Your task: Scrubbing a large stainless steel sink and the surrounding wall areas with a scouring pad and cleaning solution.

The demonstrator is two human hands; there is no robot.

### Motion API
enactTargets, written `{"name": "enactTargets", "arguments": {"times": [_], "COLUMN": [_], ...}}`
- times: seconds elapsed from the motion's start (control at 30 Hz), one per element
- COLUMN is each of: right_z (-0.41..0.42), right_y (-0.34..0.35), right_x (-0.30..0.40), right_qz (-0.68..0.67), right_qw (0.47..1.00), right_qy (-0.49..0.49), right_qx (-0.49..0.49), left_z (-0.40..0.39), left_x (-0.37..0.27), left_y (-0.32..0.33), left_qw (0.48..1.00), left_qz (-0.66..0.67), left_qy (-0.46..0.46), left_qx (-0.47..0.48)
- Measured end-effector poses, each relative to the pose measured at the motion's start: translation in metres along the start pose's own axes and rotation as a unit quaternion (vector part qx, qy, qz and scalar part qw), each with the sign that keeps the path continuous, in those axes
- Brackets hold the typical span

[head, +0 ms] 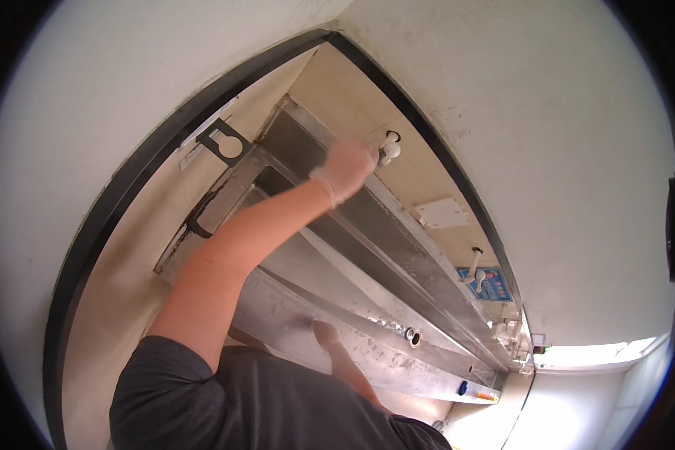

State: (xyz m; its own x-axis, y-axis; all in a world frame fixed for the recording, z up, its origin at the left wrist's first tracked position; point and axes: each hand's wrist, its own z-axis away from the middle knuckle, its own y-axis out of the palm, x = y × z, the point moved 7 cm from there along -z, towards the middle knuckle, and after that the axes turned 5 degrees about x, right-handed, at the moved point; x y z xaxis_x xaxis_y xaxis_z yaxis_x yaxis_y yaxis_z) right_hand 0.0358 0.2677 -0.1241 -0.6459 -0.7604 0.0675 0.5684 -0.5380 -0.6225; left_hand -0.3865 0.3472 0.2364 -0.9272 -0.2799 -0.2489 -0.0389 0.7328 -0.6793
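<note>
My left hand, in a thin clear glove, reaches across the long stainless steel trough sink. Its fingers are curled beside a white wall tap. Blur hides whether they touch the tap or hold something small and dark there. Lower down, my right hand, which also looks gloved, is at the trough's front metal ledge. How its fingers lie is too unclear to tell. Water or residue marks spot the metal around it.
A black bracket with a keyhole-shaped opening is on the left wall. Along the back are a white wall plate, another tap and a blue poster. Round metal fittings sit in the trough. A blue item lies at its far end.
</note>
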Motion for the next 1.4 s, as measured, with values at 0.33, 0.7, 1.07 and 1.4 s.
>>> {"name": "enactTargets", "arguments": {"times": [0.33,0.7,1.07,1.4], "right_z": [0.001,-0.006,0.008,0.034], "right_y": [-0.002,-0.012,-0.016,-0.036], "right_x": [0.002,0.02,0.021,0.015], "right_qz": [-0.041,-0.009,-0.074,-0.333], "right_qw": [0.995,0.999,0.986,0.917], "right_qy": [0.005,-0.001,0.065,0.148], "right_qx": [-0.092,-0.038,-0.135,-0.163], "left_z": [0.001,0.001,-0.01,-0.015], "left_x": [-0.01,-0.012,0.003,0.054], "left_y": [0.006,0.001,0.036,0.063], "left_qw": [0.999,0.976,0.873,0.711], "left_qz": [-0.003,0.208,0.388,0.608], "left_qy": [0.026,-0.056,-0.278,-0.308], "left_qx": [0.039,0.039,0.102,0.171]}}
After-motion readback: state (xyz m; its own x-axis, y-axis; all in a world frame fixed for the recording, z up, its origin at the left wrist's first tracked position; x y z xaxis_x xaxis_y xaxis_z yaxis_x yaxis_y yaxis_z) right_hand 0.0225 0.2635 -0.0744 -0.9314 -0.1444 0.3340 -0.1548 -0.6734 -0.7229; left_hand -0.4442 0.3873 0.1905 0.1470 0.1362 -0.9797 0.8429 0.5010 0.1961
